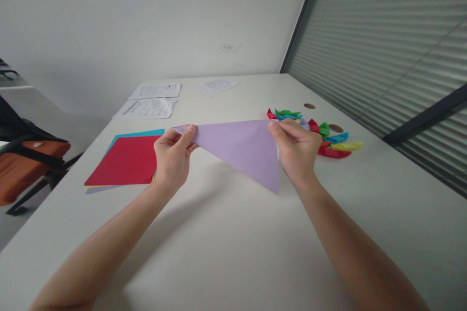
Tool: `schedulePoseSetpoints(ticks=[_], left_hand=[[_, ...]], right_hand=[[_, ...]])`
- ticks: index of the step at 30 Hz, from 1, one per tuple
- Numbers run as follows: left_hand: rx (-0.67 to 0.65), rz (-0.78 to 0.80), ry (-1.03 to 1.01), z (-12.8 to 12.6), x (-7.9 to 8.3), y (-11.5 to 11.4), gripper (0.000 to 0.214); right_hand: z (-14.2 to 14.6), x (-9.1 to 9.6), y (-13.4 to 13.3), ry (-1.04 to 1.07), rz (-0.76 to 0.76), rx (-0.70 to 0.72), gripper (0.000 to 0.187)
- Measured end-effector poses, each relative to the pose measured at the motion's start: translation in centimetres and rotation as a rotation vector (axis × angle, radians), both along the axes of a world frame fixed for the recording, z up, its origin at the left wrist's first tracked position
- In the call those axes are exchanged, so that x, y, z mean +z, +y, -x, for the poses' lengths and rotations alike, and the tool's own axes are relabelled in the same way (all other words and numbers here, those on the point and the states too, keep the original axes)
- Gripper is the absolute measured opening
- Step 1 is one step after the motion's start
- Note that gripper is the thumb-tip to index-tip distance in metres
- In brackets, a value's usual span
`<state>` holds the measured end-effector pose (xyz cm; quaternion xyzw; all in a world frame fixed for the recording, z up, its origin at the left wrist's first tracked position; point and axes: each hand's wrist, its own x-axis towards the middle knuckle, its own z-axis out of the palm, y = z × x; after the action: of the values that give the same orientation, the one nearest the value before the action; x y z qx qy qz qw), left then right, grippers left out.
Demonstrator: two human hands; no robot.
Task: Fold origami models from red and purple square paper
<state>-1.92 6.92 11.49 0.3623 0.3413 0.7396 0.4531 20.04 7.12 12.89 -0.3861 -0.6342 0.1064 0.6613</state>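
A lilac sheet of paper [244,148] in a triangular shape is held up above the table, stretched between both hands. My left hand [175,150] pinches its narrow left corner between thumb and fingers. At the upper right corner, my right hand [297,148] grips the paper the same way. The top edge runs nearly level and one point hangs down near the right hand. To the left of my left hand lies a stack of coloured paper [124,161], red on top, with blue, yellow and lilac edges showing. Folded colourful paper pieces [333,153] lie beyond my right hand.
Printed sheets [149,107] lie at the table's back left, and another printed paper [217,86] at the back middle. Two round brown spots [335,128] mark the right side of the white table [233,252]. Window blinds [383,48] border the right; an orange chair [32,163] stands left.
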Motion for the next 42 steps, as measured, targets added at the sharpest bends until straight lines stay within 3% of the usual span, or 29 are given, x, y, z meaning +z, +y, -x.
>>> schedulePoseSetpoints(ticks=[6,13,42], left_hand=[[0.045,-0.064,0.052,-0.2,0.1,-0.5,0.023],[0.021,-0.027,0.165,-0.5,0.5,-1.2,0.030],[0.008,0.016,0.059,-0.5,0.5,-1.4,0.018]], right_hand=[[-0.4,-0.4,0.7,0.068,0.084,-0.007,0.038],[-1.6,-2.1,2.8,0.165,0.190,-0.013,0.034],[-2.3,-3.1,3.6,0.134,0.164,-0.012,0.035]])
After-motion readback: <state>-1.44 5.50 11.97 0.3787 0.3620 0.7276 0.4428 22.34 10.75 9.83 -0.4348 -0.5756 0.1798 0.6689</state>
